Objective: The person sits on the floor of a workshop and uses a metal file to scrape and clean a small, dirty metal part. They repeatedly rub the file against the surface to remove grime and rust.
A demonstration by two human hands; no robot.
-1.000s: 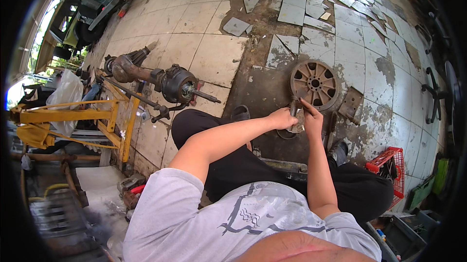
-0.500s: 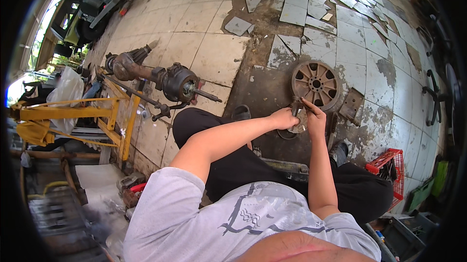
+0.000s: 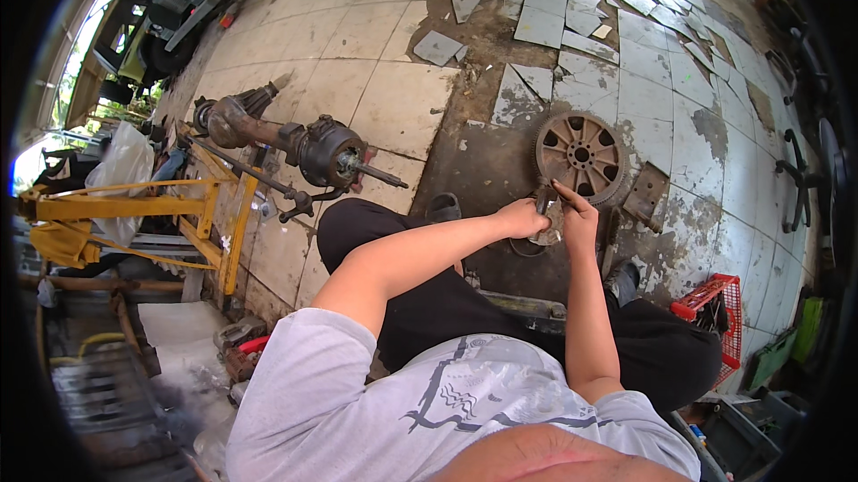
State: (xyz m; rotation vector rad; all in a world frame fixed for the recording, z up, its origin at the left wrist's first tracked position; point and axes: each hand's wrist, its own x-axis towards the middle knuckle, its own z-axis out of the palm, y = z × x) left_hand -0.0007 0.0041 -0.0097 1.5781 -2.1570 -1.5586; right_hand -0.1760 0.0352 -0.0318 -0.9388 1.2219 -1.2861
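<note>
My left hand (image 3: 520, 218) is closed around a small, dark metal part (image 3: 543, 192), whose exact kind I cannot make out. On its other side my right hand (image 3: 580, 221) is bent, with the index finger stretched toward the part's upper end; its thumb and other fingers are mostly hidden. A rusty toothed flywheel (image 3: 604, 149) lies on the floor just beyond both hands. Below the left hand, the edge of a round metal piece (image 3: 527, 250) shows near the floor.
A rusty metal plate (image 3: 645, 196) lies right of the flywheel. A greasy axle assembly (image 3: 259, 131) rests at left beside a yellow metal frame (image 3: 134, 207). At right stands a red plastic crate (image 3: 733, 325). Broken tiles (image 3: 541, 17) cover the far floor.
Both hands keep almost the same place and hold. Only a very slight shift of the right hand shows; the things around have not moved.
</note>
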